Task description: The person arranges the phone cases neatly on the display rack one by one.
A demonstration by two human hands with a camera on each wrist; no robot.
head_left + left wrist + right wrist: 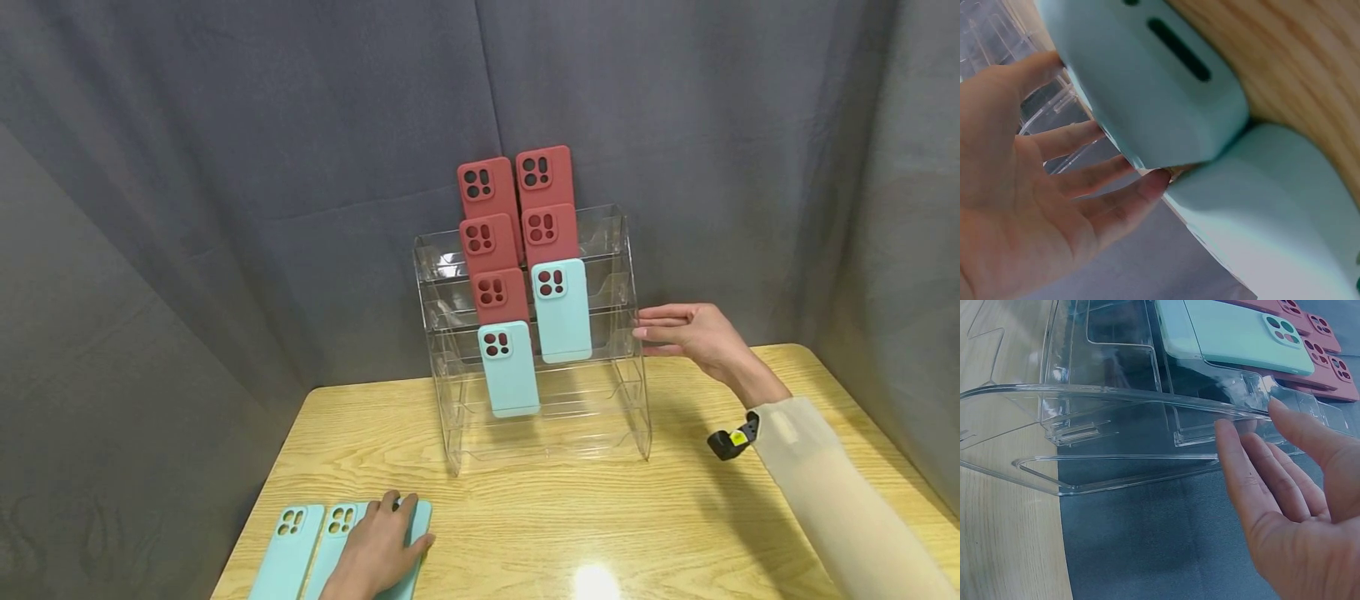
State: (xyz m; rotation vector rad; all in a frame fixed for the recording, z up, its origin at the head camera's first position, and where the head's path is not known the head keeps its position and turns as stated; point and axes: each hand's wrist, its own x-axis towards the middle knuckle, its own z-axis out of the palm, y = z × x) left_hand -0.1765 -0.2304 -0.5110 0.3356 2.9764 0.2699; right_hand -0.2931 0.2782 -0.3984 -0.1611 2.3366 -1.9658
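Note:
My left hand (378, 546) lies over the rightmost mint phone case (422, 521) on the table. In the left wrist view its spread, fairly straight fingers (1072, 140) touch that case's edge, close to the neighbouring mint phone case (1279, 206). At the side of a clear tiered display rack (636, 383), my right hand (693, 333) rests straight fingers against the side panel, the thumb near its front edge. Two mint phone cases, the upper right (564, 325) and the lower left (510, 383), stand in the rack in front of several red phone cases (495, 296).
Two more mint phone cases, the leftmost (288, 554) and the middle one (322, 562), lie side by side at the wooden table's (525, 517) front left. A grey curtain (300, 167) hangs behind and along both sides.

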